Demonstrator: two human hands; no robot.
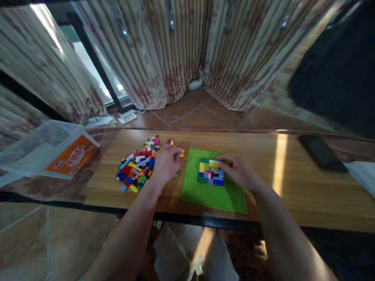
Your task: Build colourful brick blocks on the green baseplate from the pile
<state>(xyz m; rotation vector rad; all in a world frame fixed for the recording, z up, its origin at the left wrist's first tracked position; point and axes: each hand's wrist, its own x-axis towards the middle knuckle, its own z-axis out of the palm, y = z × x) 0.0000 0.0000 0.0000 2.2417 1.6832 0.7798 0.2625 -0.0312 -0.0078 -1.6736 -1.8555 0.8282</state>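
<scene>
- A patchwork brick block point(210, 173) sits pressed onto the green baseplate point(213, 201), around its middle: yellow at the left, green along part of the far edge, blue toward the near right, pink and purple between
- That much looks done; bare studs show all around the block, and a dark patch near its centre (a gap or just a dark brick, I cannot tell which) leaves it unclear whether the middle is filled
- Plenty is left loose: a mixed brick pile point(134, 169) lies on the table point(304, 191) to the left of the baseplate, well over what has been placed
- The left hand point(167, 164) is over the pile's right side, fingers curled narrow, with something blue at the fingertips; whether it is gripped, I cannot tell
- The right hand point(238, 171) has its fingertips close together at the block's far right corner, by a white brick point(213, 161); any hold is hidden
</scene>
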